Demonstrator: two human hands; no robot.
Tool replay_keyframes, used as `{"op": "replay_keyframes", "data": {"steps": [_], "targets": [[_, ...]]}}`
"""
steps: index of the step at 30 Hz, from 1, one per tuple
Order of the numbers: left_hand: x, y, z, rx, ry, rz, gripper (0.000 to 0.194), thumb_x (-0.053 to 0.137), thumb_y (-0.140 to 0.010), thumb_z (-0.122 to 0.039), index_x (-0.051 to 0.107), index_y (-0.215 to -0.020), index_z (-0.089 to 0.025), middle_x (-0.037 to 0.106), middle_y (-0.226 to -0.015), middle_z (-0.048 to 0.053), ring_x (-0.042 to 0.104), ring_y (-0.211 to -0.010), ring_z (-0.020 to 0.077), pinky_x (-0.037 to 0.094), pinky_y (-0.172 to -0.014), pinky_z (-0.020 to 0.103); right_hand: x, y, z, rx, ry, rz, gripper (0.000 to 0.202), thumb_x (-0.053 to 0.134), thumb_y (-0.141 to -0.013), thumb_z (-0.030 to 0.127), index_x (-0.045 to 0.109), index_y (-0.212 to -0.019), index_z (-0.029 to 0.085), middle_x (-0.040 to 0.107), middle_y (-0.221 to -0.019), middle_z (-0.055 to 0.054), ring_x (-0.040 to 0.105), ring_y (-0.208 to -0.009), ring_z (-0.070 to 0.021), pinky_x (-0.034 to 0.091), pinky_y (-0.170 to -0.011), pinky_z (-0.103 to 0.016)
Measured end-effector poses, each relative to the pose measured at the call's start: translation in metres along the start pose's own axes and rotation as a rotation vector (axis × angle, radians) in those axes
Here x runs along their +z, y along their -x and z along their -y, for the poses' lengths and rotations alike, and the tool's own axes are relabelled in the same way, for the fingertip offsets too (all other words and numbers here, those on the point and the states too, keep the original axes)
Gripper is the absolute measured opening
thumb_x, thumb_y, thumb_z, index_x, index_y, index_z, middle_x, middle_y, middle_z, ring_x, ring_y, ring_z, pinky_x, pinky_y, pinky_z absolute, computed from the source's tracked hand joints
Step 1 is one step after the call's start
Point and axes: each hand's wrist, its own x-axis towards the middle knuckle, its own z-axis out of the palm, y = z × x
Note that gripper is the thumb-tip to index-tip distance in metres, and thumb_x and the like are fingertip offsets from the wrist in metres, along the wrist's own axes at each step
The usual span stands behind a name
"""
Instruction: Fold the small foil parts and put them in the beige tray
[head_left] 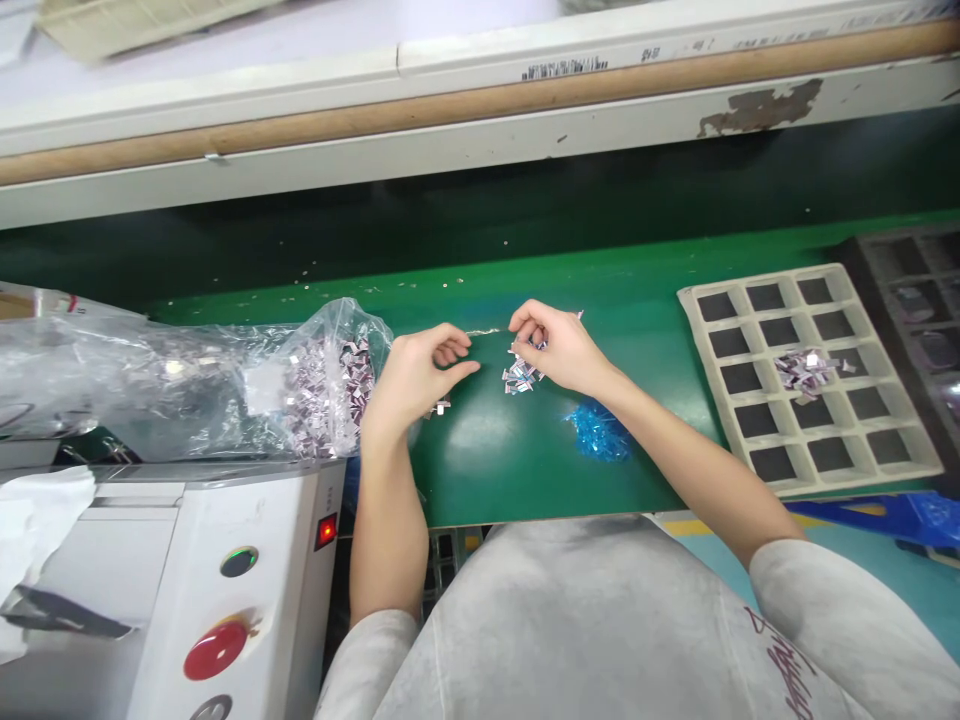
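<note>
Over the green mat, my left hand (424, 372) has its thumb held apart from its curled fingers; nothing shows between them. A thin pale strip (484, 331) spans the gap between the fingertips of both hands. My right hand (559, 345) is closed, thumb near the curled fingers, and whatever it pinches is too small to make out. Just below the right fingers lies a pile of small silvery pieces (520, 376). A few more pieces (440, 407) lie beside the left wrist. Blue shreds (598, 432) form a heap under the right forearm.
Clear plastic bags of small pieces (322, 390) lie at the left, above a white machine (247, 500) with a red button (215, 649). A cream compartment tray (765, 349) holding pieces stands right, beside a dark tray (919, 290). A shelf edge (465, 105) crosses behind.
</note>
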Motion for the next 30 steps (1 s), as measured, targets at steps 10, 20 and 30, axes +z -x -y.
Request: {"op": "replay_keyframes", "data": {"steps": [10,20,30], "targets": [[-0.027,0.014,0.029,-0.090,-0.291,0.310,0.026,0.092,-0.068,-0.036,0.073,-0.082,-0.027,0.068,-0.089,0.005,0.064,-0.096,0.0311,0.051,-0.078,0.038,-0.006,-0.011,-0.023,-0.087,0.333,-0.161,0.016,0.063,-0.094,0.018,0.070,-0.107,0.025,0.072,-0.115,-0.011,0.062,-0.114,-0.0337,0.051,-0.106,-0.058],[-0.025,0.008,0.022,-0.065,-0.157,0.274,0.011,0.077,-0.084,-0.035,0.078,-0.076,-0.027,0.072,-0.085,0.005,0.066,-0.071,0.0237,0.052,-0.068,0.036,-0.010,-0.024,-0.052,-0.074,0.527,-0.209,0.035,0.056,-0.103,0.027,0.076,-0.131,0.021,0.063,-0.125,-0.018,0.056,-0.124,-0.0426,0.051,-0.107,-0.072],[-0.011,0.004,0.003,-0.034,0.092,-0.040,0.019,0.069,-0.098,-0.038,0.084,-0.093,-0.026,0.080,-0.081,0.003,0.073,-0.064,0.0225,0.058,-0.069,0.035,-0.011,-0.029,-0.059,-0.067,0.559,-0.252,0.029,0.059,-0.101,0.025,0.079,-0.121,0.023,0.062,-0.122,-0.017,0.055,-0.124,-0.0438,0.051,-0.102,-0.073]]}}
